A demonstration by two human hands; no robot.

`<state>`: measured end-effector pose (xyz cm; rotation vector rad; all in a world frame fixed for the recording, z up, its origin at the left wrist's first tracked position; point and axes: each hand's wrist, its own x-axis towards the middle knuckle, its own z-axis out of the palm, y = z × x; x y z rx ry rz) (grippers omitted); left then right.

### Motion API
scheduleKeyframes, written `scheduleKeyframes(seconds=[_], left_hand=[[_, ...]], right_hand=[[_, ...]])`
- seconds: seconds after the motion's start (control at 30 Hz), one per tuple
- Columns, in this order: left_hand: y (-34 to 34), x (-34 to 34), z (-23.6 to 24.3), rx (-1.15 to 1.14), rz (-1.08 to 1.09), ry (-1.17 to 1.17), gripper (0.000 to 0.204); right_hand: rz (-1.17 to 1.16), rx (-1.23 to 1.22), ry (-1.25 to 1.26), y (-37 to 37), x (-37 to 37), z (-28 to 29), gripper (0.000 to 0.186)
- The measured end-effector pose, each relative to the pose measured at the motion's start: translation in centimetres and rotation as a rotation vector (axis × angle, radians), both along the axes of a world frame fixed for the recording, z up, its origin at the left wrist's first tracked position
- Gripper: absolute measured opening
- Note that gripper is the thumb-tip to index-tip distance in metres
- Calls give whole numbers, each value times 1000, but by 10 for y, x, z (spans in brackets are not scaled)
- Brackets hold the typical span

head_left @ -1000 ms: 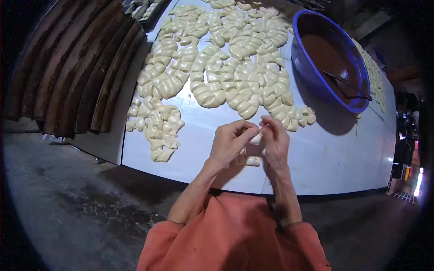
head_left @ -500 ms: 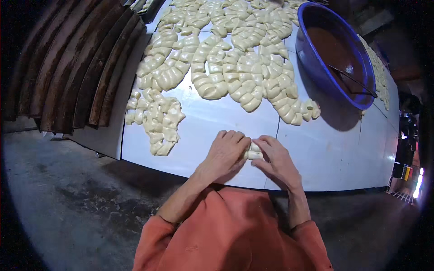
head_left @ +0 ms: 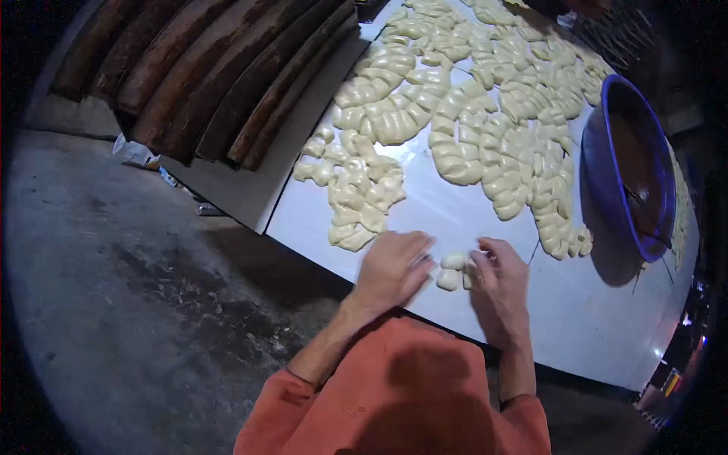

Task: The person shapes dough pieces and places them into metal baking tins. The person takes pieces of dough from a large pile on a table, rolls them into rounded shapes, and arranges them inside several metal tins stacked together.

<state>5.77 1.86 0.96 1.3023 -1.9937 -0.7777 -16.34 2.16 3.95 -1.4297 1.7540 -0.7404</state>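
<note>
Small pale dough pieces lie in a little cluster on the white table near its front edge. My left hand is just left of them, open and slightly blurred, its fingers stretched out and holding nothing. At the cluster's right side is my right hand, loosely curved with fingers apart; it partly covers the rightmost pieces, and whether it touches them is hard to see. Beyond my left hand rests a lumpy patch of the same glossy dough. A larger spread of cut, joined dough pieces covers the table farther off.
A big blue basin of brown liquid, with a thin stick in it, stands on the table at right. Several dark, curved, trough-like lengths lie side by side at upper left. Concrete floor lies left of the table.
My hands have moved apart from around the dough; my left hand has let go and drawn left. The small pieces now show between them. The whole view has turned, shifting the table rightward.
</note>
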Motion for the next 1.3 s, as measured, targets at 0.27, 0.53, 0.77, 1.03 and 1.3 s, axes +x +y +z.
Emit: scheduleKeyframes(seconds=[0.27,0.53,0.77,1.03,1.3], left_hand=[[-1,85,-19,-131,374,-176,21],[-105,77,-13,-297,134,-201,28],[-156,82,-19,-89,-321,-372,17],[-166,84,-33,-252,-158,-350,13],[-159,85,-26,-5,-362,-360,45]], right_hand=[[183,-284,165,-88,104,-49,39],[245,-366,422,-111,130,-58,36],[218,-90,95,-105,109,-55,22],[-29,202,-648,-91,69,-60,29],[204,-47,275,-105,117,-36,42]])
